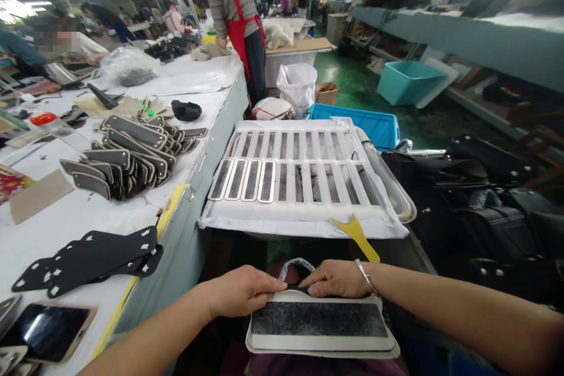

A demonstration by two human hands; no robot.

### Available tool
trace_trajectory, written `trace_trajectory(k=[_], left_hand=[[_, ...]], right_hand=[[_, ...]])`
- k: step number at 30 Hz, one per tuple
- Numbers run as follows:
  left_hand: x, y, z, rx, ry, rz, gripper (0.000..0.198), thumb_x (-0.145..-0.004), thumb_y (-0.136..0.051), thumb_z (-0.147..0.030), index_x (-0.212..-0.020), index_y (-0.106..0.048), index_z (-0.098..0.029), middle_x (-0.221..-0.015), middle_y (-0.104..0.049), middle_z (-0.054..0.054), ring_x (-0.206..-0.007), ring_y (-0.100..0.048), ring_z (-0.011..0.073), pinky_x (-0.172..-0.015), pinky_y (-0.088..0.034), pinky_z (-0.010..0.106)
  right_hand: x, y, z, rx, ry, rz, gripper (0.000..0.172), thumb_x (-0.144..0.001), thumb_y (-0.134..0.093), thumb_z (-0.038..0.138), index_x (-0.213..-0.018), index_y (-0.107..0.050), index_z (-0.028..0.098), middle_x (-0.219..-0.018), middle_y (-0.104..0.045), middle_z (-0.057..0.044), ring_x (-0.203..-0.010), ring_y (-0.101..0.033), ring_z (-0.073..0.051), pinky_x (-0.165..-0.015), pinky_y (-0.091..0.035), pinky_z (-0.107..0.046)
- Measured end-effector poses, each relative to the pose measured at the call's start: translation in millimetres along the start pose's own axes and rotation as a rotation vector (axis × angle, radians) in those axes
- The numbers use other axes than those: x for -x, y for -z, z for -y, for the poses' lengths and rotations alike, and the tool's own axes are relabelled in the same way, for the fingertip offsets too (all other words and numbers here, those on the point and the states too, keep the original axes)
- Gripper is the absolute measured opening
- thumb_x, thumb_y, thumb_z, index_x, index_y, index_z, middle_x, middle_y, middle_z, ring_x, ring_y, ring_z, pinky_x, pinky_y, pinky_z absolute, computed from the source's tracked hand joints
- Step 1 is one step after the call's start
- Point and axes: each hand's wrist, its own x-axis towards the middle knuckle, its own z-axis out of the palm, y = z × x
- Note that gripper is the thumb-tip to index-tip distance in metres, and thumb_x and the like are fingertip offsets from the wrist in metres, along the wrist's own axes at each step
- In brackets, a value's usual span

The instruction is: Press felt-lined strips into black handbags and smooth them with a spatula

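Low in front of me, over my lap, is a cream-edged bag piece point(319, 318) with a dark mottled rectangle across its face. A handle point(298, 262) wrapped in clear plastic arches above its far edge. My left hand point(244, 291) is closed on the upper left edge, its index finger pointing toward the handle's base. On the other side, my right hand point(337, 279), with a bangle at the wrist, has its fingers bent and pressed down near the handle's right base. Anything small under the fingertips is hidden.
Ahead is a slotted white rack point(291, 211) carrying several pale-rimmed dark strips point(250, 181) and a yellow forked tool point(359, 236). The left table holds stacked strips point(127, 155), black straps point(97, 255) and a phone point(48, 329). Black bags point(493, 217) lie right. A person in a red apron point(240, 35) stands beyond.
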Motion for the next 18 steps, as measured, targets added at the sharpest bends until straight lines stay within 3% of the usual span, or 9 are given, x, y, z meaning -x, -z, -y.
trace_trajectory(k=[5,9,14,18], left_hand=[[4,-12.9,5,-0.087,-0.031,-0.033,0.044,-0.081,-0.044,-0.01,-0.121,-0.053,-0.026,-0.119,-0.062,0.001,-0.108,-0.058,0.017,-0.092,-0.044,0.024],[11,-11.1,7,-0.076,-0.03,-0.031,0.045,-0.082,-0.044,-0.01,-0.124,-0.052,-0.025,-0.122,-0.06,0.002,-0.111,-0.056,0.0177,-0.095,-0.042,0.025],[25,-8.2,20,0.16,0.034,-0.128,0.033,-0.088,-0.042,-0.016,-0.115,-0.06,-0.022,-0.109,-0.067,0.001,-0.097,-0.063,0.0135,-0.084,-0.045,0.019],[31,-9.2,24,0.084,0.02,-0.168,0.029,-0.087,-0.045,-0.015,-0.108,-0.064,-0.022,-0.105,-0.068,0.0,-0.095,-0.063,0.0146,-0.084,-0.046,0.019]], right_hand=[[-26,-7,13,0.025,0.063,0.034,0.048,-0.088,-0.04,0.049,-0.114,-0.062,0.015,-0.092,-0.063,-0.002,-0.085,-0.056,-0.016,-0.08,-0.041,-0.024],[-44,-11,20,0.059,0.085,0.032,0.05,-0.088,-0.038,0.052,-0.109,-0.064,0.014,-0.089,-0.061,-0.002,-0.084,-0.054,-0.016,-0.08,-0.041,-0.024],[-46,-13,28,0.039,0.055,-0.003,0.058,-0.086,-0.037,0.058,-0.11,-0.064,0.012,-0.091,-0.061,-0.005,-0.085,-0.055,-0.017,-0.078,-0.043,-0.026],[-42,-11,30,-0.018,0.032,0.024,0.059,-0.086,-0.038,0.059,-0.116,-0.061,0.014,-0.098,-0.062,-0.006,-0.09,-0.055,-0.019,-0.081,-0.042,-0.027]])
